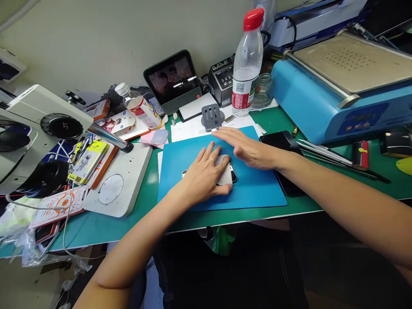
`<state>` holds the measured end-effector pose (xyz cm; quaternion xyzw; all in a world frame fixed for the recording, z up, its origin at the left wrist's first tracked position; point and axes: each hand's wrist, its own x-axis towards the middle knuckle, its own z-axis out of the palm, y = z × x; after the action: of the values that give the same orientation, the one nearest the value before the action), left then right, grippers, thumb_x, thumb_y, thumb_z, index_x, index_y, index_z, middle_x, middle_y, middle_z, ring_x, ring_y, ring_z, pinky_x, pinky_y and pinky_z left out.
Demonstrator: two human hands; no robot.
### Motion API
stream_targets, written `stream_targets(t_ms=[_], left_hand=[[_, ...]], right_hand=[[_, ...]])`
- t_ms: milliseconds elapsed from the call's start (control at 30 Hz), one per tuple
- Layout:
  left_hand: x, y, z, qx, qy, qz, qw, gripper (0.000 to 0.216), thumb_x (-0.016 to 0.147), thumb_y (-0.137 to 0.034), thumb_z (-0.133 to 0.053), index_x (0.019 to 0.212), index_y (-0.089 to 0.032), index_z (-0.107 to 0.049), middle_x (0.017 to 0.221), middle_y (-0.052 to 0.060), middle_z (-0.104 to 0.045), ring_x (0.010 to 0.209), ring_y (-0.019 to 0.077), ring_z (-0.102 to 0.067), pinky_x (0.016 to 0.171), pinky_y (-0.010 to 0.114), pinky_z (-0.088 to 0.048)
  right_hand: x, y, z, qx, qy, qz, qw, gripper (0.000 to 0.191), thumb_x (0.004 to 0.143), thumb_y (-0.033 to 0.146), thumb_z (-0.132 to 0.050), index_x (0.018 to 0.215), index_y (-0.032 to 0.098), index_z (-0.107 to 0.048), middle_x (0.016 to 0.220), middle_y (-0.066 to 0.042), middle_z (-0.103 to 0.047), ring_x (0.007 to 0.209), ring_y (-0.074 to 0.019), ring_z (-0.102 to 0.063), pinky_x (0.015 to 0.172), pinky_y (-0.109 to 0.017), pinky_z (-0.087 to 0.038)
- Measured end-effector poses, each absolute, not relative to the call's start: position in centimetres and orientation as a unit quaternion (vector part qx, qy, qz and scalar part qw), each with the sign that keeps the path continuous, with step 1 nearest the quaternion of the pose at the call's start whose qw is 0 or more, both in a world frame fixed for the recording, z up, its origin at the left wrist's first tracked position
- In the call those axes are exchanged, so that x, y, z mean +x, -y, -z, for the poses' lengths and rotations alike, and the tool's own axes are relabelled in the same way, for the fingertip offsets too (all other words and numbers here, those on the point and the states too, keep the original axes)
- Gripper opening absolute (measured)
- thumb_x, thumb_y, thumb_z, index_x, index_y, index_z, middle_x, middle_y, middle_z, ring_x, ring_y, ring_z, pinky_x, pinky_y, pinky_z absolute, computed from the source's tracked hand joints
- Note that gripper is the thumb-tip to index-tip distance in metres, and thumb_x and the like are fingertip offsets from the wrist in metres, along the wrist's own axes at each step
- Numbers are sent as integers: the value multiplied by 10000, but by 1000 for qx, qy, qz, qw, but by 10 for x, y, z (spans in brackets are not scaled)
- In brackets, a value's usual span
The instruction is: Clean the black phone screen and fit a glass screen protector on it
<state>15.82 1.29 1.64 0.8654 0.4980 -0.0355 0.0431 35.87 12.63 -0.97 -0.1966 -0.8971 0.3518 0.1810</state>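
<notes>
- While your left hand [206, 174] is resting on the phone [234, 175], the blue mat [264, 189] under it is leaving you bare room to the right and along the near side.
- Your bench [193, 224] is ending just past the mat's near edge, so that side's running tight.
- A black slab [280, 141] is sitting right at the mat's right edge, a white base [138, 171] is standing near the left one, and a grey stand [211, 116] is taking up the far side.
- Your phone's long axis is running roughly left to right; can't tell which end is the top.
- It's mostly hiding under your fingers and a pale pad [227, 175], only showing dark and silvery bits.
- Your left fingers are draping over that pad; can't tell if they're gripping.
- Your right hand [247, 148] is hovering over the mat, fingers stretched out, holding nothing visible.
</notes>
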Motion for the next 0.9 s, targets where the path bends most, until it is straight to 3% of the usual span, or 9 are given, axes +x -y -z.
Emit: stream_targets(t_ms=[233,500,633,700,900], left_hand=[[153,4,-8,853,-519,23,48,775,1032,-580,-586,1628,-115,-410,1735,268,-307,1651,447,-185,1315,642,-268],[124,55,-2,841,-541,17,6,757,1022,-557,-593,1594,-77,-463,1729,250,-326,1635,474,-218,1269,667,-358],[145,38,1,842,-537,12,46,798,1037,-605,-529,1628,-82,-413,1757,187,-281,1656,392,-208,1327,580,-300],[161,24,3,842,-534,9,70,891,1046,-639,-492,1666,-27,-309,1766,213,-211,1666,358,-183,1352,530,-251],[168,24,4,832,-548,-1,89,1050,1005,-737,-482,1671,35,-231,1772,238,-108,1677,350,-81,1373,486,-173]], right_hand=[[359,-127,12,-197,893,-357,189,1109,859,933,-96,1682,239,-360,1766,-142,-340,1659,-390,-184,1333,-663,-128],[360,-126,11,-221,883,-380,168,1170,813,965,-65,1692,244,-339,1784,-135,-303,1668,-393,-145,1328,-675,-97],[359,-127,12,-226,887,-366,168,1194,794,972,-45,1690,245,-350,1780,-129,-314,1665,-389,-171,1334,-658,-100],[358,-128,13,-221,891,-357,174,1174,805,965,-47,1686,255,-361,1776,-125,-326,1657,-394,-198,1331,-667,-111],[360,-132,17,-211,895,-339,200,1032,884,905,-89,1675,316,-393,1765,-66,-363,1640,-414,-250,1334,-675,-139]])
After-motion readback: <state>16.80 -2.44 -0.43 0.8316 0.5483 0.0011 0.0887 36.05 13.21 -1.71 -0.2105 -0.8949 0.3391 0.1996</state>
